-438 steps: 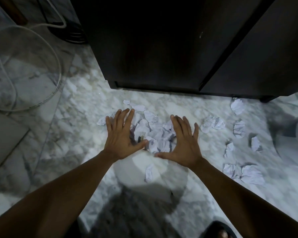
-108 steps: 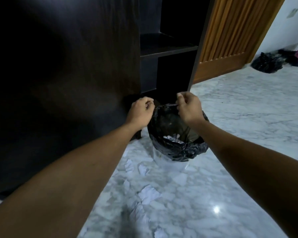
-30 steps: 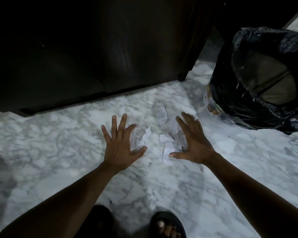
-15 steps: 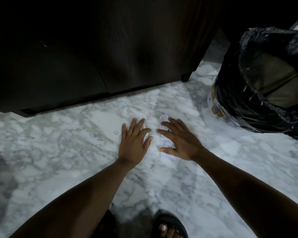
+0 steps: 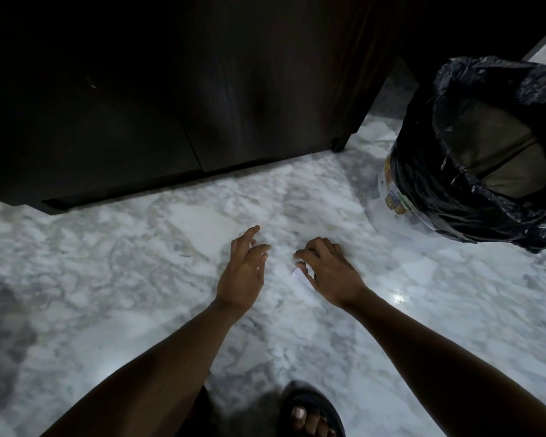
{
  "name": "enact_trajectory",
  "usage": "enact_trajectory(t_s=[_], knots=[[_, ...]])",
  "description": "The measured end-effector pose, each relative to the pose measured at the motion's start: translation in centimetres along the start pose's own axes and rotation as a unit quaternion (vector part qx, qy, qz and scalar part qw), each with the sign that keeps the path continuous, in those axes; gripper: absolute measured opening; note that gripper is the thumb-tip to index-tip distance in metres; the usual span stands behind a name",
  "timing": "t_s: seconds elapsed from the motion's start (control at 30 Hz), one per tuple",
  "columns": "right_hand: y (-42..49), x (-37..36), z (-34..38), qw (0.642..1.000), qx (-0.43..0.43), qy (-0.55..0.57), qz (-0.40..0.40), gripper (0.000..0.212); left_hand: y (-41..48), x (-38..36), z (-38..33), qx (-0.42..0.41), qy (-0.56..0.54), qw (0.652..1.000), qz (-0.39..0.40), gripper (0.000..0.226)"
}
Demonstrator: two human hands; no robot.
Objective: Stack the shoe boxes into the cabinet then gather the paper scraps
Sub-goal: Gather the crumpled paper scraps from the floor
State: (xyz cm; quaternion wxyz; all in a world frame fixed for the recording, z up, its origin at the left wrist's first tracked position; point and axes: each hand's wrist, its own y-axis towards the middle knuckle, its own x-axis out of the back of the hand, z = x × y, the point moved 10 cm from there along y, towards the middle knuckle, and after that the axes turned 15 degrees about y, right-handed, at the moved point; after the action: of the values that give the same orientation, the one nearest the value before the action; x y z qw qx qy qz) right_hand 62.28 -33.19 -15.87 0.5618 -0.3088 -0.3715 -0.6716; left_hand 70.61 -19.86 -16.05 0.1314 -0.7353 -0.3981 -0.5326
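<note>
Both my hands are low over the white marble floor [image 5: 139, 279] in front of the dark cabinet [image 5: 171, 89]. My right hand [image 5: 328, 269] is curled shut over white paper scraps [image 5: 300, 274]; only a small corner of paper shows under its thumb. A small gap to its left, my left hand [image 5: 245, 266] has its fingers bent and slightly apart. A sliver of white shows at its fingertips; I cannot tell whether it holds paper. The cabinet doors are closed and no shoe boxes are in view.
A bin lined with a black plastic bag [image 5: 486, 152] stands on the floor at the right, beside the cabinet's corner leg [image 5: 338, 148]. My sandalled foot [image 5: 309, 414] is at the bottom edge.
My hands swept together over the scattered scraps, then curled up. The loose scraps seen a second ago are gone from the floor, now bunched under my right hand.
</note>
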Motion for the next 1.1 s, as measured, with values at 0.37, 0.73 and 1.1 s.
enact_trajectory(t_s=[0.37, 0.73, 1.1], knots=[[0.2, -0.1, -0.1, 0.998, -0.031, -0.003, 0.06, 0.036, -0.1, 0.5, -0.6, -0.033, 0.103, 0.994, -0.005, 0.032], [-0.2, -0.5, -0.3, 0.997, -0.044, 0.013, 0.067, 0.023, 1.0, -0.9, 3.1, -0.063, 0.106, 0.984, 0.126, 0.058], [-0.9, -0.5, 0.5, 0.999, -0.018, -0.019, 0.043, 0.048, -1.5, -1.1, 0.2, -0.032, 0.068, 0.996, 0.046, 0.038]])
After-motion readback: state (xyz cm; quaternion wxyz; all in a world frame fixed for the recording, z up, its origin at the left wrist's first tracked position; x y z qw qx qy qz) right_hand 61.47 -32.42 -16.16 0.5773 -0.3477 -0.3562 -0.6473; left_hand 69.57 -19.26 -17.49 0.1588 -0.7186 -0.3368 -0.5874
